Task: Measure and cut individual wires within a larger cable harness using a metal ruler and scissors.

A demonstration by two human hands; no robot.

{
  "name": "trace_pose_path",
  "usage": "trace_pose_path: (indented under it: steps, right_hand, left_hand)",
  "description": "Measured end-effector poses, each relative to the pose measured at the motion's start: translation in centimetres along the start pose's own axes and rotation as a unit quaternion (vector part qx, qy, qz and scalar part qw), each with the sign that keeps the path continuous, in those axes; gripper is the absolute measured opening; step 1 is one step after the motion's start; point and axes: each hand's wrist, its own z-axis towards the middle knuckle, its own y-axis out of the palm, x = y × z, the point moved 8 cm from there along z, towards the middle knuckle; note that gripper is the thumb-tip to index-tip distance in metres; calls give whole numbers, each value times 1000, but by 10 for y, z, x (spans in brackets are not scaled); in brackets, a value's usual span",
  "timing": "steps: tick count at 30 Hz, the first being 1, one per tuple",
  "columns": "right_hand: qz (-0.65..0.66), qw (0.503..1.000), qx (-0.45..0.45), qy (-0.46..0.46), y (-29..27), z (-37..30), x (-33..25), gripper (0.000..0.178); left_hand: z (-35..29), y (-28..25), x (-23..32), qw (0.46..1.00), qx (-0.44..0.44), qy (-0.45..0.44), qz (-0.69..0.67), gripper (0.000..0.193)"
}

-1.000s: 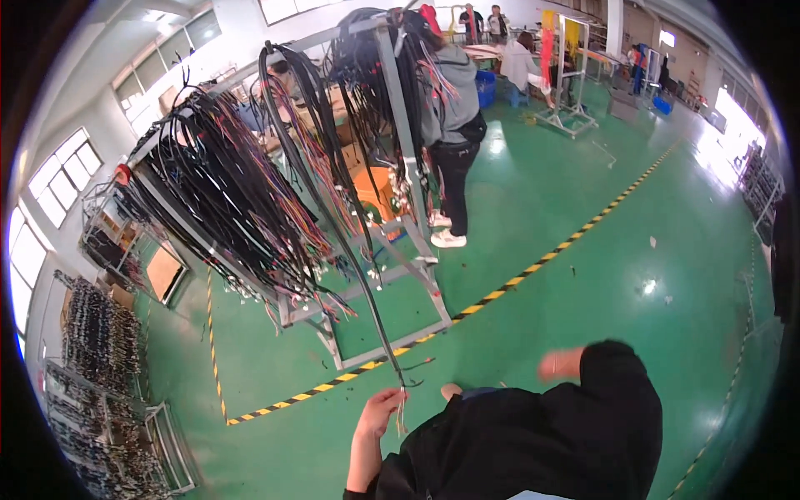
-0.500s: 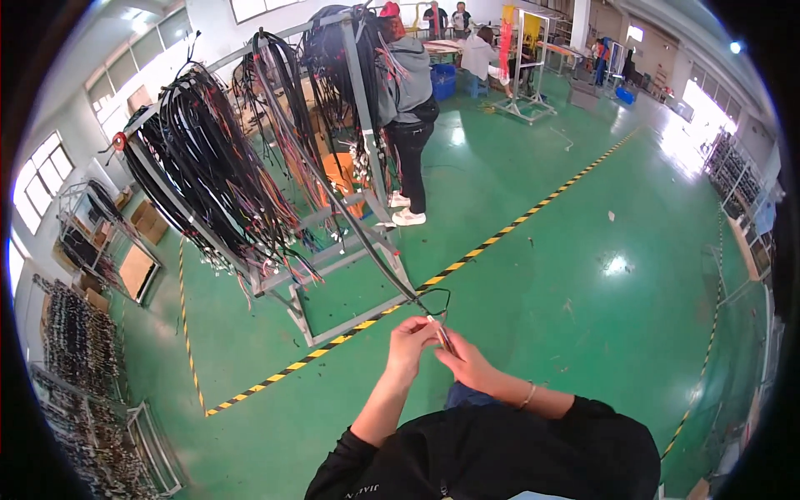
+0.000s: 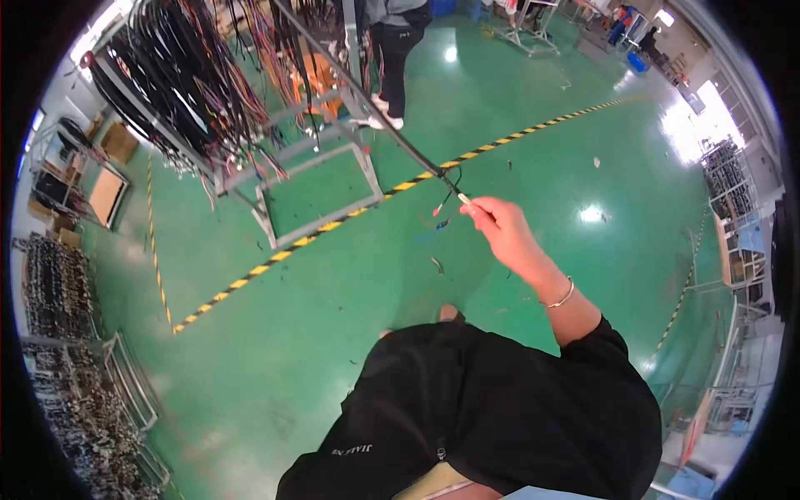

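Note:
My right hand pinches the end of a wire branch between thumb and fingertips, with a small pale tip showing just beyond the fingers. The branch belongs to a long black cable harness that slants taut from the rack at the upper left. Near my fingers other thin leads hang loose, one with a red-tipped end and one with a blue connector. My left hand is out of the picture; only dark clothing shows at the lower left.
A grey metal rack hung with black cable bundles stands at the left. Beside it is a person in dark trousers. Yellow-black tape crosses the green floor, where a short dark scrap lies. More racks line both sides.
Both hands were together at the harness end; my left hand has since left the view. My right hand has reached forward, loose leads now hang apart, and the view has tipped downward.

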Motion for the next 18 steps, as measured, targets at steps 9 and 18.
trace_pose_path:
  steps: [9, 18]
  right_hand:
    - [13, 1000, 10, -5, -22, -21, -2, 20]
    - [388, 870, -241, 184, -16, -29, -12, 22]
  left_hand:
    - [-52, 34, -41, 949, -108, -271, -122, 83]
    - [-230, 65, 495, 713, -425, 475, -292, 81]
